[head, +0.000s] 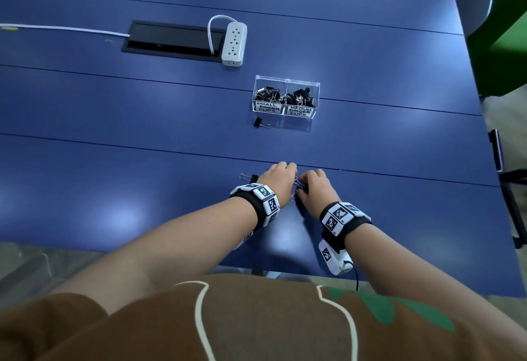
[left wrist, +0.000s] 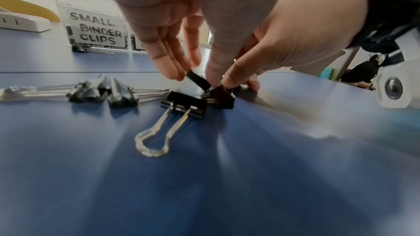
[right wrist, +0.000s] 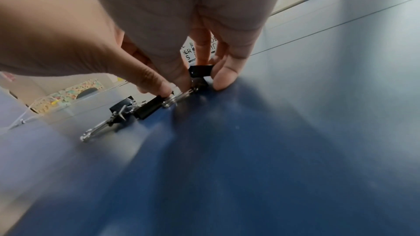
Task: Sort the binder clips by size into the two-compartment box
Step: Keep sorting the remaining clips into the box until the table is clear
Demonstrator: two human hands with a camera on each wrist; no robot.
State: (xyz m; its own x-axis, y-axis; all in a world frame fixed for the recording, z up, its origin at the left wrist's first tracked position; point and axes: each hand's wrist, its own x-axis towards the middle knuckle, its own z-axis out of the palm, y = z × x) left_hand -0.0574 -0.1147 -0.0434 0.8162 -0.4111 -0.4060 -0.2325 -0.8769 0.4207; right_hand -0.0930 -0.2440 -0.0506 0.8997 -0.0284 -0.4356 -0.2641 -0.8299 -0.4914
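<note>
Blue counter (head: 114, 161), seams running across. At far left, white power strip (head: 234, 43) beside a black cable hatch (head: 171, 40). Further right, clear two-compartment box (head: 286, 98), labelled small and medium, clips in both, one loose binder clip (head: 261, 123) just before it. Nearer, left hand (head: 278, 176) pinching a small black clip (left wrist: 197, 79); right hand (head: 315, 185) curled, apparently gripping another clip (right wrist: 201, 71).
</note>
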